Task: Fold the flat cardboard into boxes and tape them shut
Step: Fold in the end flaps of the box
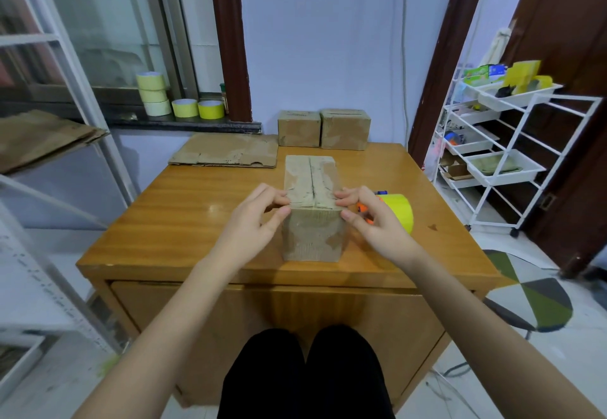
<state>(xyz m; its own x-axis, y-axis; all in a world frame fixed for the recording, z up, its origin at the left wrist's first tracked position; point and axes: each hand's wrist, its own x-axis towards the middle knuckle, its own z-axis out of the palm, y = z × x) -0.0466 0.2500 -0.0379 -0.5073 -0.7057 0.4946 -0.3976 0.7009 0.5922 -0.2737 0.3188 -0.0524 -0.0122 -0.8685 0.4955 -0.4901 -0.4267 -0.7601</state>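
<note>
A folded cardboard box (311,208) stands in the middle of the wooden table (184,221), its two top flaps meeting along a centre seam. My left hand (254,221) grips the box's near top left corner, fingers on top and thumb on the side. My right hand (371,225) grips the near top right corner the same way. A yellow tape roll (399,210) with an orange dispenser lies just right of the box, partly hidden behind my right hand. Flat cardboard (226,154) lies at the table's back left.
Two closed boxes (323,129) stand at the table's far edge against the wall. Several yellow tape rolls (177,103) sit on the window sill. A white wire shelf cart (492,142) stands to the right, a metal rack with cardboard (42,136) to the left.
</note>
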